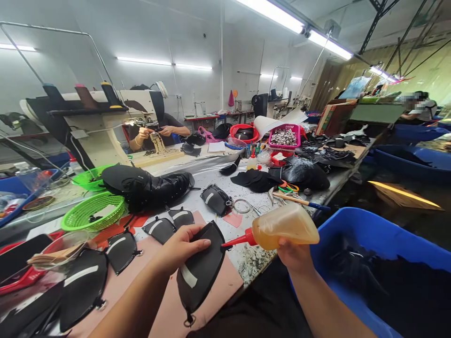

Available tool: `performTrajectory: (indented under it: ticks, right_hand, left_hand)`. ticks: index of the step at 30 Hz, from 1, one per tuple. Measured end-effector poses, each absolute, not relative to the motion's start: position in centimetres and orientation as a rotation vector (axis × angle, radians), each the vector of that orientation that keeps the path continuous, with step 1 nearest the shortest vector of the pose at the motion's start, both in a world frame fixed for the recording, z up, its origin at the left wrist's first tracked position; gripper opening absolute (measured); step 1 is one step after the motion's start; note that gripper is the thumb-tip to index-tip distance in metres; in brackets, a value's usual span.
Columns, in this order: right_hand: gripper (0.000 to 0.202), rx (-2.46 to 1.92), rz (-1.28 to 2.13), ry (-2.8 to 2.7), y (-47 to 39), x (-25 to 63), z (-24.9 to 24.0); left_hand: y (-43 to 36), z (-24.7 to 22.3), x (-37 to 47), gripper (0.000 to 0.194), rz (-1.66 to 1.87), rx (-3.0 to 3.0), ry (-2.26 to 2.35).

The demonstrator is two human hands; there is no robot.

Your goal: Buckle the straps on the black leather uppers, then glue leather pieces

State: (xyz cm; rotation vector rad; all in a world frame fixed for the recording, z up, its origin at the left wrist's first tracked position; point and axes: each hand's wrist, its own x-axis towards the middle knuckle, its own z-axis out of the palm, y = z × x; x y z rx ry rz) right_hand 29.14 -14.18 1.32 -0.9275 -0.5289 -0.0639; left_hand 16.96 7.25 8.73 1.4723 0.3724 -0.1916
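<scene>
My left hand (188,246) grips a black curved piece (202,270) by its upper left side, thumb on top. A white strip (189,276) lies across this piece, and a metal ring (189,321) hangs from its bottom tip. My right hand (294,253) is closed around a translucent squeeze bottle (285,227) of amber liquid, tilted on its side. The bottle's red nozzle (239,238) points left, its tip at the piece's upper right edge. Similar black pieces with white strips (84,281) lie to the left, some on a pink sheet (225,277).
A blue tub (355,216) of black material stands at the right. Green baskets (93,211) and a stack of black pieces (148,188) are at the left. A hammer (303,201) lies beyond the bottle. Across the table, a person's hands (144,136) work at a sewing machine.
</scene>
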Motion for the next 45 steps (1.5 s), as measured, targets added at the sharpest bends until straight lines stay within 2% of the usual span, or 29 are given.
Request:
performTrajectory:
  ticks: [8, 28, 40, 45]
  right_hand:
    - [0.033, -0.944, -0.15, -0.508, -14.3, 28.9, 0.5]
    - [0.04, -1.002, -0.1, -0.571, -15.2, 29.7, -2.3]
    - [0.042, -0.999, -0.143, -0.52, -14.0, 29.6, -0.2]
    - [0.057, -0.982, -0.132, -0.565, -12.9, 28.9, 2.0]
  left_hand:
    - [7.1, 8.7, 17.2, 0.033, -0.112, 1.37, 0.402]
    - [6.9, 9.2, 17.4, 0.04, -0.082, 1.402, 0.459]
    - [7.1, 8.7, 17.8, 0.029, -0.15, 1.434, 0.4]
    - [6.9, 8.2, 18.4, 0.024, -0.223, 1.463, 0.372]
